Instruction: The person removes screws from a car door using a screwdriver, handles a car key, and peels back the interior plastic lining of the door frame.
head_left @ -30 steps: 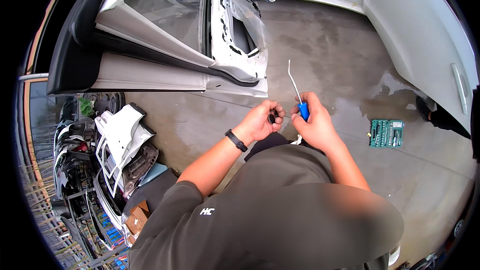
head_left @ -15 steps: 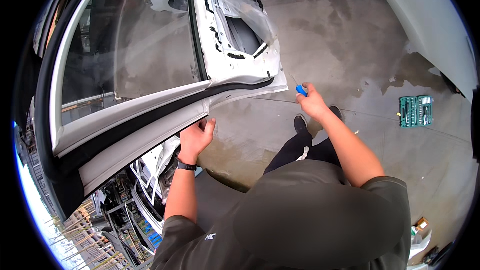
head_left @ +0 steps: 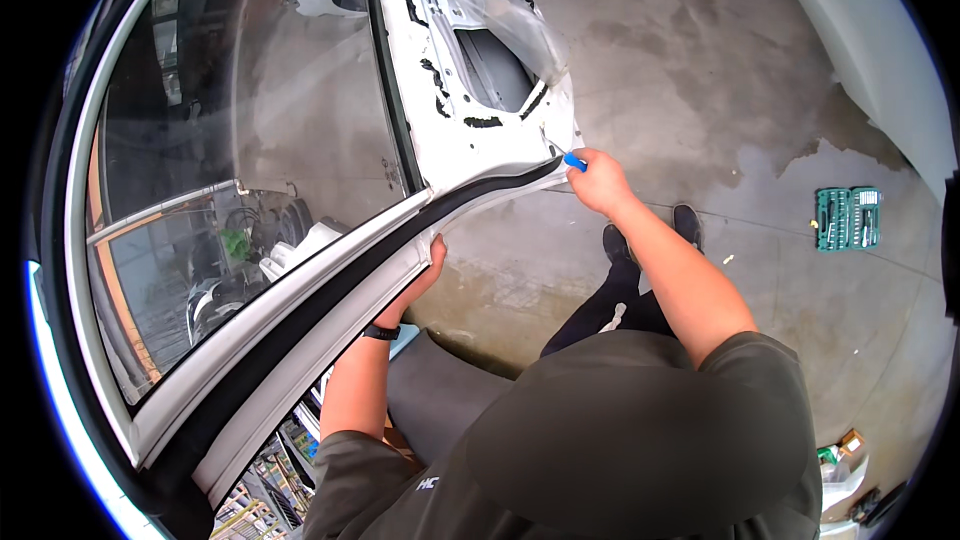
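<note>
My right hand (head_left: 598, 180) is closed round the blue handle of a tool (head_left: 575, 161). Its thin rod points up-left at the lower corner of a stripped white car door (head_left: 480, 145), which has black sealant strips and torn clear plastic (head_left: 500, 10). Under the door's window frame (head_left: 370, 295), along the black weatherstrip, my left hand (head_left: 420, 285) reaches up against the edge; its thumb shows and the other fingers are hidden. The door's large glass (head_left: 250, 90) fills the upper left.
My legs and dark shoes (head_left: 686, 228) show below on the concrete floor (head_left: 700, 60). An open green socket case (head_left: 847, 218) lies at the right, below a white car panel (head_left: 850, 30). A box (head_left: 850, 440) and bag lie lower right. Racked parts (head_left: 285, 475) show lower left.
The door looms larger in view. My right hand has moved up to its corner with the tool. My left hand, earlier holding small black things by my right, has moved left under the frame.
</note>
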Motion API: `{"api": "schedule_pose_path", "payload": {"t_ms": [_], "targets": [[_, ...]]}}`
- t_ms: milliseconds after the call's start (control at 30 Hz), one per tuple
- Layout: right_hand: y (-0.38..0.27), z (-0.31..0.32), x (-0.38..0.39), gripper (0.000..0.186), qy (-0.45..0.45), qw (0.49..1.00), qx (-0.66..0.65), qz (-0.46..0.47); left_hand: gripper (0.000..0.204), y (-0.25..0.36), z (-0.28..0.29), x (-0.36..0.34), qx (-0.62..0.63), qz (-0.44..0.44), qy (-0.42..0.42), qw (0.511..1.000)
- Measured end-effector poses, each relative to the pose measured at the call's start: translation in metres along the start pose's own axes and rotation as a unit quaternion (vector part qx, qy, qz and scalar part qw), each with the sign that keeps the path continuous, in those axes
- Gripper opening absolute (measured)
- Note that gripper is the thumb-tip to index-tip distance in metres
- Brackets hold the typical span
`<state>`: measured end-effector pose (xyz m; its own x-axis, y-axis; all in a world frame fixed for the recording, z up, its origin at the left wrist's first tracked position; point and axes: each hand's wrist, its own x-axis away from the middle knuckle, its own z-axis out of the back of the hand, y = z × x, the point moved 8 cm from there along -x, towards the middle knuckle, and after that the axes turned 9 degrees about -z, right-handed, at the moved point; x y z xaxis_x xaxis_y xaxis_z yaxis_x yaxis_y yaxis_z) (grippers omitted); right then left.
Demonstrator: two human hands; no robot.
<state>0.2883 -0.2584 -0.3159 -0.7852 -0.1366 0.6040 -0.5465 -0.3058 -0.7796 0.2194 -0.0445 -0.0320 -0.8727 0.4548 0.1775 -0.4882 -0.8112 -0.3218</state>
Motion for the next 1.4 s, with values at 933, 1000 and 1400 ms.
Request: {"api": "schedule_pose_path", "payload": {"t_ms": [933, 1000, 1400], "targets": [[-0.025, 0.015, -0.026, 0.023, -0.066, 0.995, 0.067, 0.026, 0.049, 0.003, 0.007, -0.001, -0.047, -0.032, -0.043, 0.997], [-0.021, 0.012, -0.026, 0.022, -0.056, 0.996, 0.058, 0.033, 0.054, -0.012, -0.024, 0.019, 0.102, 0.069, -0.167, 0.978], [-0.023, -0.004, -0.006, 0.026, -0.012, 0.996, 0.04, -0.077, 0.055, 0.02, -0.041, 0.036, -0.453, -0.23, -0.1, 0.856]]}}
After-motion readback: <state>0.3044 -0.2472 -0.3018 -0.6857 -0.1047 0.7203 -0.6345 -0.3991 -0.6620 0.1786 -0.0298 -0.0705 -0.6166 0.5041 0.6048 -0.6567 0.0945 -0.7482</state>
